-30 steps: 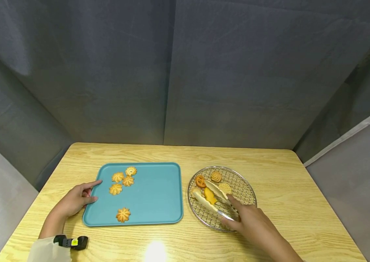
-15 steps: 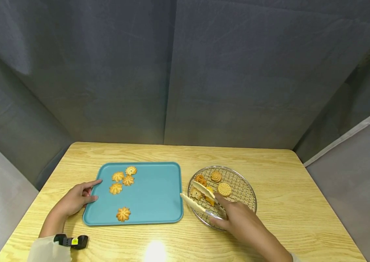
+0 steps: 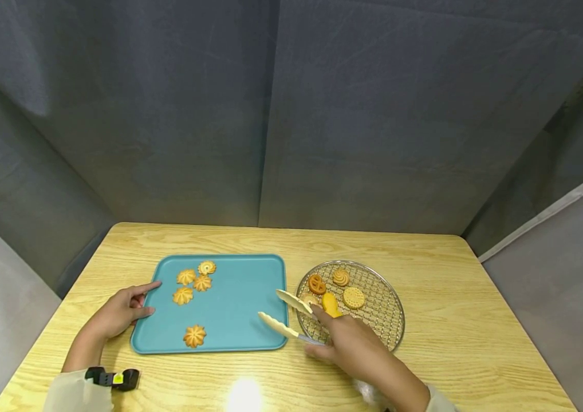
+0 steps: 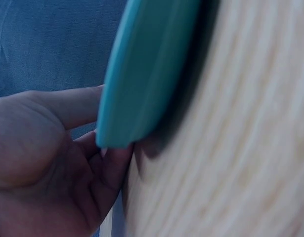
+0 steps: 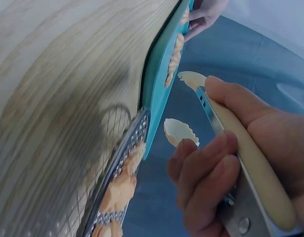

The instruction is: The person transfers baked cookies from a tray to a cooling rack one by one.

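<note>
My left hand [image 3: 114, 313] grips the left edge of a teal tray [image 3: 240, 297]; thumb and index finger lie on the rim, while the other fingers go under it, as the left wrist view shows. Several flower-shaped cookies [image 3: 195, 336] lie on the tray's left half. Tongs [image 3: 277, 326] with cream tips are held in my right hand [image 3: 348, 349]. Their tips stand spread apart over the tray's right edge, nothing between them. In the right wrist view, the fingers wrap the tongs' handle [image 5: 255, 173].
Right of the tray is a round wire rack [image 3: 381, 303], partly behind my right hand. It carries a pretzel [image 3: 316, 284], a swirl cookie [image 3: 341, 277], a round dotted cookie [image 3: 354, 297], a yellow cookie [image 3: 330, 304] and a pale one [image 3: 310, 299]. Grey curtains [image 3: 271, 114] surround the wooden table [image 3: 477, 320].
My right hand has moved left with the tongs, from over the yellow cookie on the rack to the tray's right edge. The tongs' tips have spread wider. My left hand has stayed put.
</note>
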`<action>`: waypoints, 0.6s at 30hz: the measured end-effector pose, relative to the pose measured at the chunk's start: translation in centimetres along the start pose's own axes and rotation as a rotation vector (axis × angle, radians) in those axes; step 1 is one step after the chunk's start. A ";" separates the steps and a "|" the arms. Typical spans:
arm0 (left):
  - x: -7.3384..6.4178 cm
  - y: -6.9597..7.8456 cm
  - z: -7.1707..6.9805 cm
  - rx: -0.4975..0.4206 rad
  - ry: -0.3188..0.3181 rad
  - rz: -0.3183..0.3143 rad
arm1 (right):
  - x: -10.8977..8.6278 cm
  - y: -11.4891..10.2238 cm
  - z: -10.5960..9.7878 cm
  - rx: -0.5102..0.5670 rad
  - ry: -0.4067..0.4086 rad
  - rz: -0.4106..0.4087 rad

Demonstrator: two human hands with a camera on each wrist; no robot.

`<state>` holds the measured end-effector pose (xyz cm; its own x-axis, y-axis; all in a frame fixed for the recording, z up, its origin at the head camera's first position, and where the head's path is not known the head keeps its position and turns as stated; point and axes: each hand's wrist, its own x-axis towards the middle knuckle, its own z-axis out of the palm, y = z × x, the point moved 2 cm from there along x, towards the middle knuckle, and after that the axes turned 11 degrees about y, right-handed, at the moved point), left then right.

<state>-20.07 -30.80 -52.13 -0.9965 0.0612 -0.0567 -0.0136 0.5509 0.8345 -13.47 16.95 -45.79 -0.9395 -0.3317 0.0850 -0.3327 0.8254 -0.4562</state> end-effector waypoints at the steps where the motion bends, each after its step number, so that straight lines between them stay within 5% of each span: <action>1: 0.0 0.0 0.0 0.001 0.000 0.001 | 0.1 -0.1 0.1 0.002 -0.006 0.000; 18: 0.1 -0.3 0.1 0.005 0.007 -0.001 | 1.9 -3.5 3.0 -0.016 -0.037 -0.150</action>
<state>-20.15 -30.90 -52.40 -0.9971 0.0545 -0.0539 -0.0146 0.5553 0.8315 -13.88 12.03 -46.65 -0.8758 -0.4680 0.1186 -0.4705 0.7723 -0.4268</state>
